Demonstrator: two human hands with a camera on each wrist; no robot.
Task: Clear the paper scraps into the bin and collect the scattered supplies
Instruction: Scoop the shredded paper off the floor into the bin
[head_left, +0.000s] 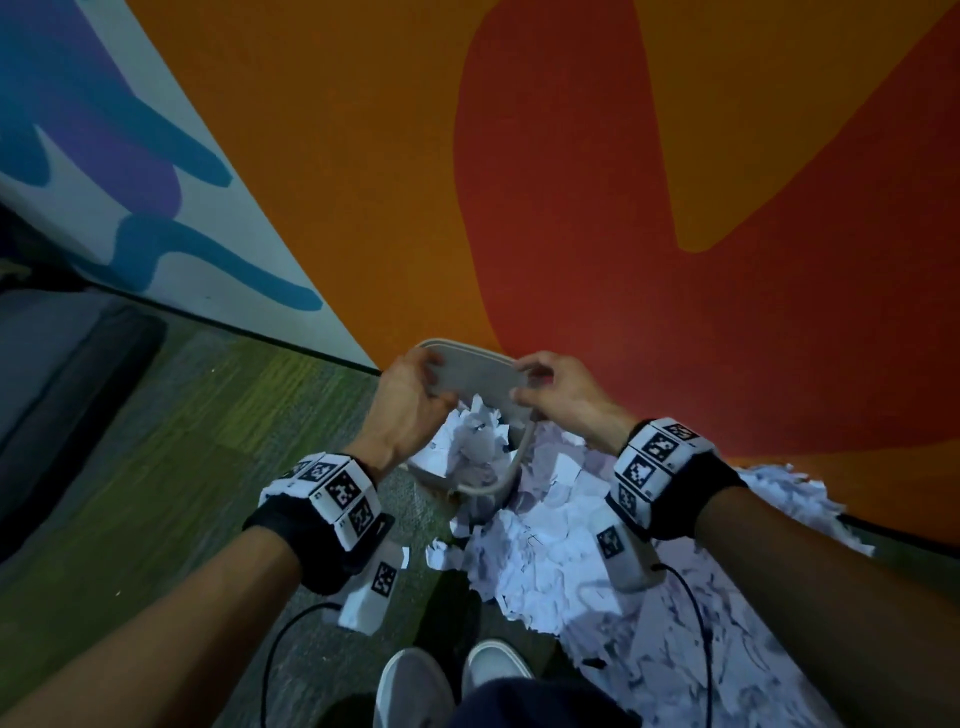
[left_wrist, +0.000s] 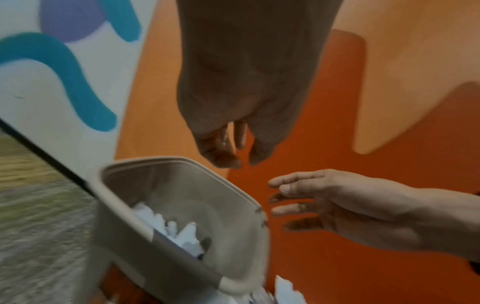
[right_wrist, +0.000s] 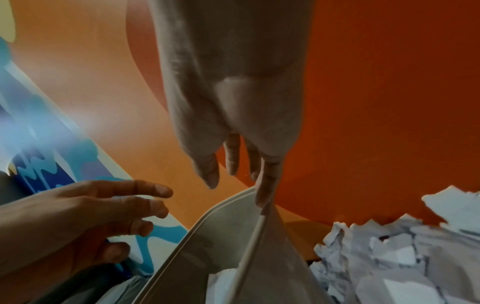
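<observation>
A beige bin (head_left: 480, 382) hangs tilted between my hands, with white paper scraps (left_wrist: 179, 232) lying inside it. My left hand (left_wrist: 233, 162) hovers at its left rim (left_wrist: 155, 160) with the fingers straight and spread, holding nothing. My right hand (right_wrist: 239, 181) is also loose-fingered, and one fingertip (right_wrist: 265, 195) touches the bin's right rim (right_wrist: 221, 207). A large heap of torn white paper scraps (head_left: 571, 561) spreads below and to the right of the bin. In the head view both hands sit close against the bin's top edge.
A wall painted orange and red (head_left: 675, 182) stands right behind the bin, with a blue and purple mural (head_left: 104, 156) further left. Green-grey carpet (head_left: 182, 441) covers the floor at left, beside a dark object (head_left: 78, 374). My shoes (head_left: 452, 680) are at the bottom.
</observation>
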